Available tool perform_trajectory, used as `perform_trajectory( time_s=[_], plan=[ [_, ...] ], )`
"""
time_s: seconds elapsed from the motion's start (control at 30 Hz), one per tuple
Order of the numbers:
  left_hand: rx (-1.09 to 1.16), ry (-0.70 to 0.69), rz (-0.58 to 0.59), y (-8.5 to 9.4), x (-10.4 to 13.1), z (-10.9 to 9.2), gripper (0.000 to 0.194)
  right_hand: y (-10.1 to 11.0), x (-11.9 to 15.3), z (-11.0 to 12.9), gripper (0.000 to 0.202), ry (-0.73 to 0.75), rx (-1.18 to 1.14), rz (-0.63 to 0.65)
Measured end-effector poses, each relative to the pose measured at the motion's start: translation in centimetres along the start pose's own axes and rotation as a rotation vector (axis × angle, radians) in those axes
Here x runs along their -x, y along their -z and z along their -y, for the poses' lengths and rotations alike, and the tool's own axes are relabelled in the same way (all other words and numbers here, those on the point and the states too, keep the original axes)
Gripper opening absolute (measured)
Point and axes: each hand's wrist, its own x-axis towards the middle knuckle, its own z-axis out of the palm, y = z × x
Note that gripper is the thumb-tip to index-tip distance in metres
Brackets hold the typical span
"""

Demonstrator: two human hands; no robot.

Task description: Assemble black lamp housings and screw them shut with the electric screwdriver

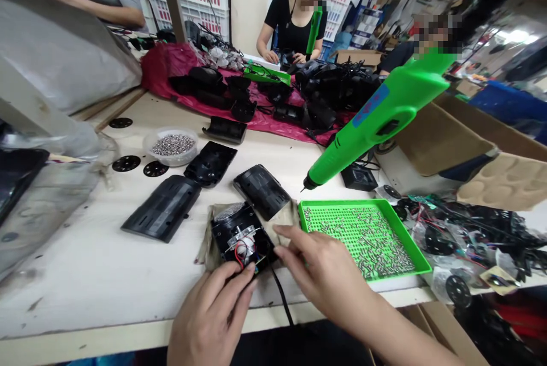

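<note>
A black plastic housing (221, 242) lies on a brown cloth near the front of the table. Inside it are a metal bracket, a small white motor (245, 247) and red and blue wires. My left hand (209, 309) grips its near side, fingertips pressed together by the wires. Close to the right edge of the housing is my right hand (327, 266), thumb and index finger apart with nothing seen between them. A black cable (282, 295) runs from the housing toward the table's front edge. Behind it lies a curved black cover (262, 190).
A green electric screwdriver (363, 126) hangs above a green tray (421, 257) of screws. Left are another black cover (162, 208), a bowl (171, 146) of small metal parts and black discs (126, 163). Bagged parts lie right. A co-worker (294, 24) sits across the table.
</note>
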Motion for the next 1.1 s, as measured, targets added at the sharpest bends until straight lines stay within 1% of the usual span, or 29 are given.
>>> perform_trajectory(
  time_s=[0.03,0.1,0.17,0.3,0.33,0.5,0.6,0.73,0.83,0.93,1.0,1.1],
  plan=[
    [0.004,0.0,-0.006,0.0,0.0,0.0,0.02,0.1,0.4,-0.1,0.027,-0.023,-0.012,-0.034],
    [0.008,0.0,-0.005,0.1,-0.2,-0.1,0.019,-0.1,1.2,0.0,0.022,-0.023,-0.032,-0.041],
    [0.011,0.001,0.004,0.1,-0.4,-0.2,0.018,-0.8,1.9,0.5,0.019,0.012,-0.032,-0.024],
    [0.011,0.022,-0.006,0.2,-0.6,-0.4,0.018,-2.1,2.3,1.0,0.017,0.079,0.052,-0.058],
    [0.009,0.026,-0.01,0.2,-0.6,-0.5,0.018,-2.2,2.2,0.9,0.018,0.086,0.057,-0.05],
    [0.023,0.012,-0.032,0.0,-0.5,-0.5,0.017,-1.4,1.5,0.2,0.017,0.086,0.005,0.072],
    [0.034,-0.017,-0.046,-0.3,-0.3,-0.3,0.017,-1.5,1.7,0.4,0.018,0.093,0.033,0.071],
    [0.029,-0.022,-0.06,-0.4,0.1,-0.1,0.018,-1.7,2.0,0.8,0.017,0.105,0.071,0.066],
    [0.03,-0.029,-0.056,-0.4,0.3,0.0,0.019,-0.9,0.8,0.5,0.016,0.123,0.089,0.073],
    [0.045,-0.014,-0.042,-0.4,0.3,-0.1,0.018,0.0,-1.6,0.0,0.013,0.172,0.158,0.021],
    [0.053,0.006,-0.043,-0.5,0.2,-0.2,0.017,0.2,-3.4,-0.2,0.01,0.257,0.207,0.016],
    [0.058,0.037,-0.051,-0.5,0.1,-0.3,0.015,0.0,-5.5,-0.2,0.006,0.412,0.294,0.058]
  ],
)
